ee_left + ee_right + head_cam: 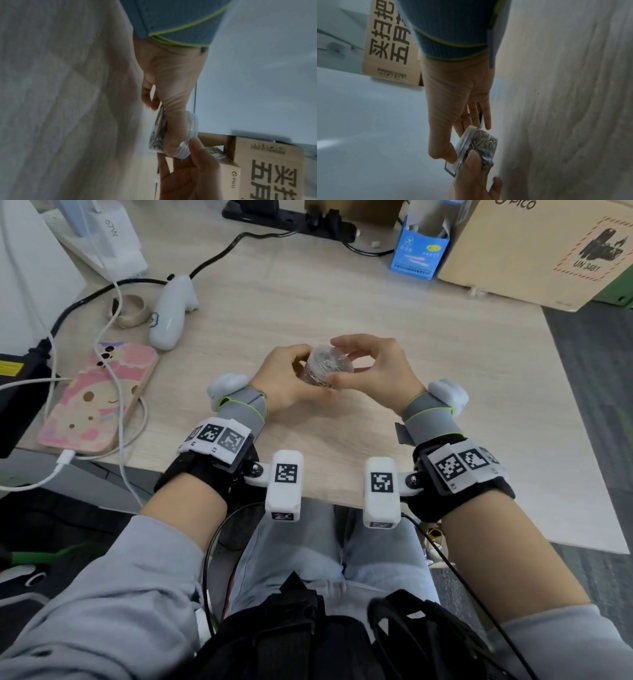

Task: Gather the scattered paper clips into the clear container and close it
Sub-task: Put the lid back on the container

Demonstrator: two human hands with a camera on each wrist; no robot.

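Note:
Above the middle of the desk, both hands hold a small round clear container [317, 373] packed with silver paper clips [485, 143]. My left hand [308, 380] grips its body, with the thumb [173, 132] laid across the side. My right hand [337, 359] pinches the clear lid [323, 354] between thumb and fingers; the lid [464, 140] sits on the container's top. The same lid [192, 129] shows as a ridged rim in the left wrist view. No loose clips show on the desk.
A phone in a pink case [99, 395] lies at the left with white cables over it. Behind it are a white controller [171, 313] and a tape roll [132, 309]. A blue box [419, 251] and a cardboard box [534, 251] stand at the back right. The desk's front edge [325, 498] is near my wrists.

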